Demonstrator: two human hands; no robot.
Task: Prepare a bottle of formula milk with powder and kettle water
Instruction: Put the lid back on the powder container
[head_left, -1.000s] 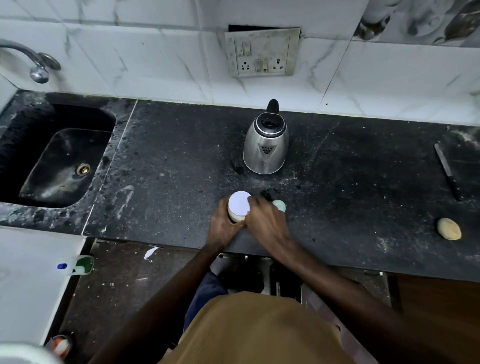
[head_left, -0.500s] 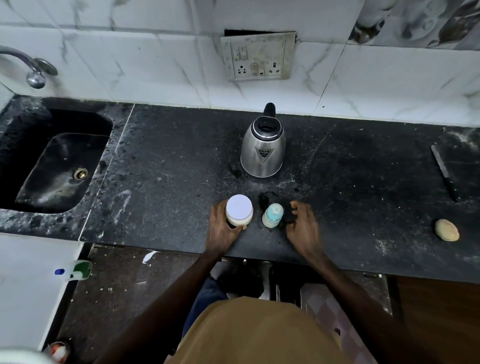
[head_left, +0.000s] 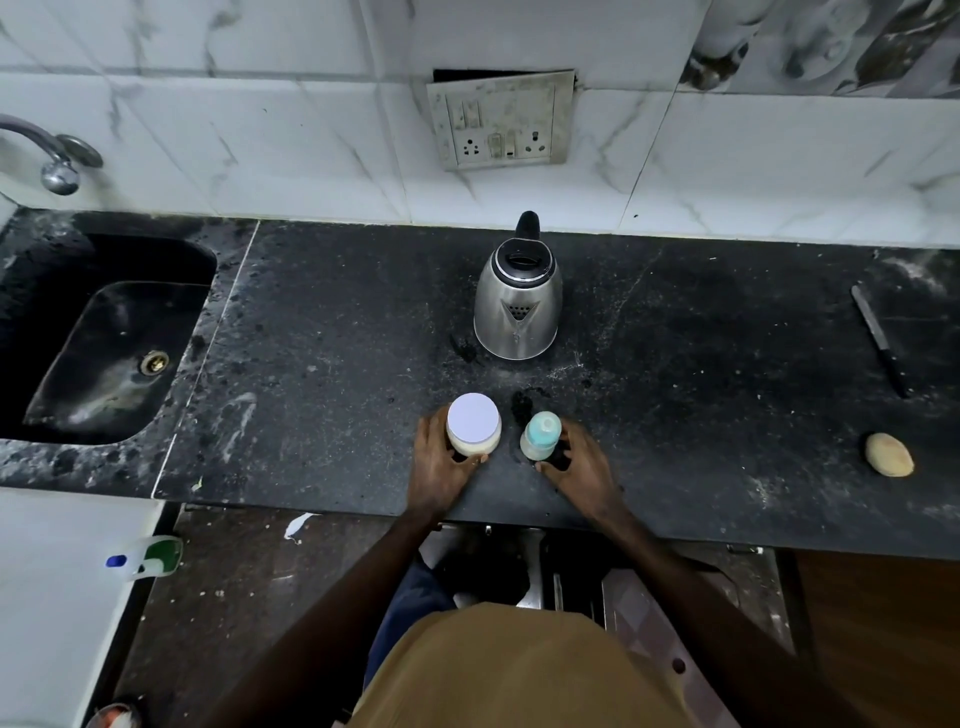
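Sink (head_left: 104, 353) is set into the counter (head_left: 337, 364) at its far L end, w/ tap (head_left: 57, 166) over its back L corner; neither in use. Near the front edge, approx mid-counter, L hand (head_left: 441, 467) is curled round the powder jar (head_left: 474, 423), fingers on the L wall, thumb on the near side. Jar is upright, white lid on, pale powder visible thru the wall. Kettle (head_left: 518, 301) stands behind, toward the back edge, lid shut, spout facing front, well apart from both hands. No cord or base seen; socket plate (head_left: 501, 119) is on the wall above. Just R of the jar, not touching it, is the bottle (head_left: 541, 435), upright, teal teat/cap on; contents can't tell, too small. R hand (head_left: 582, 467) cups the bottle's lower body from R and front, fingers bent, in contact. At the far R end a knife (head_left: 880, 340) lies toward the back; a round tan item (head_left: 889, 454) (potato?) sits nearer the front edge. Progress (judgement): early. Both containers closed, no scoop in view, no powder dosed, no water poured. Left to do: uncap bottle, open jar, dose powder, add kettle water, recap, shake. Probable step now: positioning both before uncapping.
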